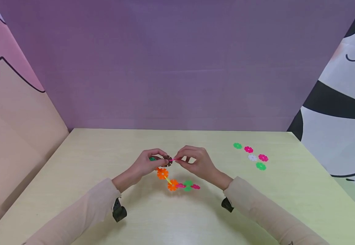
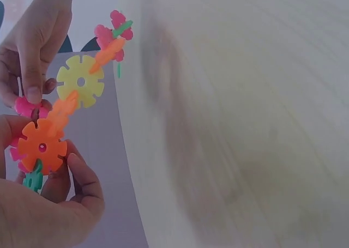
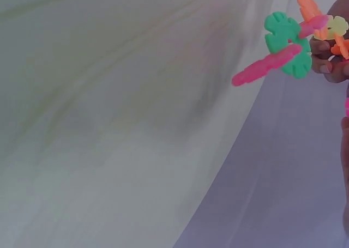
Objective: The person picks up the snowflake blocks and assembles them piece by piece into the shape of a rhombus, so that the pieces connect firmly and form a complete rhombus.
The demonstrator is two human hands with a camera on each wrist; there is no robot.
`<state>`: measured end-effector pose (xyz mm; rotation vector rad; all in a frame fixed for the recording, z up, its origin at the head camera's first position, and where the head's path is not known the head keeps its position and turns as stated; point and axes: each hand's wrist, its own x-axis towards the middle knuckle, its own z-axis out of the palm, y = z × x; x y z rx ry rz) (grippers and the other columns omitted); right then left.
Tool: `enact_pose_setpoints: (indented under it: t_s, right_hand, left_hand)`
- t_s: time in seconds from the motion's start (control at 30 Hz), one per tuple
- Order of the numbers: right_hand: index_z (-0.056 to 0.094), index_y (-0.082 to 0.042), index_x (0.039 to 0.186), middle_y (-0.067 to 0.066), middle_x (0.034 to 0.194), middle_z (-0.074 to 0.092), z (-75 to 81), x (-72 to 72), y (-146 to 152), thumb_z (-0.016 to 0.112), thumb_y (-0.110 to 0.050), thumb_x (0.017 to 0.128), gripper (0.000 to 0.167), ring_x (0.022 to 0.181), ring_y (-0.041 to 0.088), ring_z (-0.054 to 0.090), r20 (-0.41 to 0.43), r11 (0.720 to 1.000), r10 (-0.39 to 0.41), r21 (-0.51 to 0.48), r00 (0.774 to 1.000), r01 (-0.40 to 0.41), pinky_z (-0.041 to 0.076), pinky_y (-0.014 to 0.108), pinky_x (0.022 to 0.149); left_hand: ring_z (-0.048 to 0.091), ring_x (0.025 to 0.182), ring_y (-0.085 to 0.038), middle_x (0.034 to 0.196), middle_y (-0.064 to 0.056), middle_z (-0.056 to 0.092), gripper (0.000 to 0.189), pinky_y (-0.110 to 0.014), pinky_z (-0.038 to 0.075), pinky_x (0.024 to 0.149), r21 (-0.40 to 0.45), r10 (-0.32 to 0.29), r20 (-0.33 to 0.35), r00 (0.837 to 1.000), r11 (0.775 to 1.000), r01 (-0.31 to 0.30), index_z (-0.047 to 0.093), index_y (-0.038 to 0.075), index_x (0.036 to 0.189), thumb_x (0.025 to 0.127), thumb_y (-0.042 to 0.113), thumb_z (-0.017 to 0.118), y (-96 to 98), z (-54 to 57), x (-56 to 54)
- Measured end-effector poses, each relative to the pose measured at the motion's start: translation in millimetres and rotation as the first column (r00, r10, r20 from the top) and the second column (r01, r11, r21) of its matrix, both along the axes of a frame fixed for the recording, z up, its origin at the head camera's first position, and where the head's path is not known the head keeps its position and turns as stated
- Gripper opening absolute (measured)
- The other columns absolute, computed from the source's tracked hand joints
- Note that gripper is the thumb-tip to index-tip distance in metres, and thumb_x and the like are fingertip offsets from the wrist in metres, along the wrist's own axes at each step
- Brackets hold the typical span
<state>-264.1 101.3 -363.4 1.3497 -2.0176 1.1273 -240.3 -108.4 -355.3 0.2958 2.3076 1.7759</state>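
In the head view, the left hand (image 1: 145, 164) grips one end of a chain of notched plastic discs, which hangs above the table. A dark brown disc (image 1: 167, 161) stands out at its fingertips, and a green disc (image 1: 152, 158) shows between its fingers. Orange discs (image 1: 162, 174), a yellow disc (image 2: 68, 83), a green disc (image 3: 278, 38) and pink discs make up the chain. Facing it, the right hand (image 1: 198, 161) pinches a pink disc (image 2: 24, 107) edge-on against the brown disc. Whether their slots are joined cannot be told.
Loose discs lie on the table (image 1: 104, 149) to the right: a green disc (image 1: 237, 145), a pink disc (image 1: 248, 149), a white disc (image 1: 252, 157), another pink disc (image 1: 263, 158) and another green disc (image 1: 261, 166). A purple panel (image 1: 177, 68) rises behind the table.
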Motion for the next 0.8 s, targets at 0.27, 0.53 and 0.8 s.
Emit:
enact_pose_setpoints:
  t_s: [0.27, 0.53, 0.8]
  right_hand:
    - [0.068, -0.008, 0.091, 0.005, 0.087, 0.067, 0.7, -3.0, 11, 0.073, -0.002, 0.074, 0.019, 0.077, 0.02, 0.064, 0.1, 0.994, -0.087, 0.072, 0.991, 0.08, 0.051, 0.025, 0.055]
    - [0.067, -0.011, 0.095, 0.0, 0.091, 0.066, 0.5, -14.8, 41, 0.071, -0.002, 0.076, 0.022, 0.081, 0.02, 0.064, 0.144, 0.967, -0.222, 0.159, 0.964, 0.199, 0.051, 0.023, 0.057]
    - [0.066, -0.009, 0.097, 0.003, 0.092, 0.065, -5.2, -32.4, 77, 0.071, -0.001, 0.075, 0.024, 0.083, 0.024, 0.062, 0.156, 0.91, -0.371, 0.259, 0.915, 0.325, 0.05, 0.022, 0.058]
  left_hand:
    - [0.063, 0.08, -0.017, 0.09, -0.004, 0.069, 0.02, -0.027, 0.052, 0.071, 0.019, 0.037, 0.027, 0.999, 0.999, -0.038, 0.065, 0.013, 0.102, 0.084, 0.02, 0.066, -1.8, -3.6, -1.0]
    - [0.063, 0.078, -0.017, 0.092, -0.006, 0.068, 0.026, -0.026, 0.052, 0.068, 0.057, 0.039, 0.043, 0.998, 0.998, -0.042, 0.064, 0.011, 0.106, 0.082, 0.021, 0.068, -5.5, -4.3, 0.0]
    - [0.066, 0.083, -0.018, 0.092, -0.004, 0.068, 0.028, -0.027, 0.053, 0.073, 0.126, 0.0, 0.047, 0.999, 0.992, -0.006, 0.063, 0.008, 0.107, 0.082, 0.02, 0.068, -6.8, -3.4, 1.7]
